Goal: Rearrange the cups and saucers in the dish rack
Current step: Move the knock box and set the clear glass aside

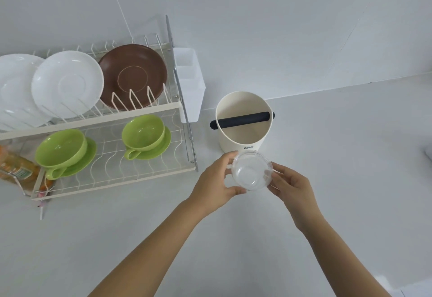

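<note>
Both hands are on a small clear plastic cup (252, 171) held over the white counter (327, 156), left hand (216, 184) pinching its left rim and right hand (291, 185) gripping the right side, just in front of the cream canister with a black bar (243, 121). The two-tier white wire dish rack (112, 177) sits well off to the left. It's got two white saucers (67, 84) and a brown saucer (133, 74) up top, two green cups on green saucers (145, 135) below.

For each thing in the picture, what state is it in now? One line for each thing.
Clear cup: held by both hands, off the counter.
Left hand: grips the cup.
Right hand: grips the cup.
Green cups: upright on green saucers, lower rack.
Brown saucer: on edge, upper rack.
White saucers: on edge, upper rack.
Cream container: open, empty.
</note>
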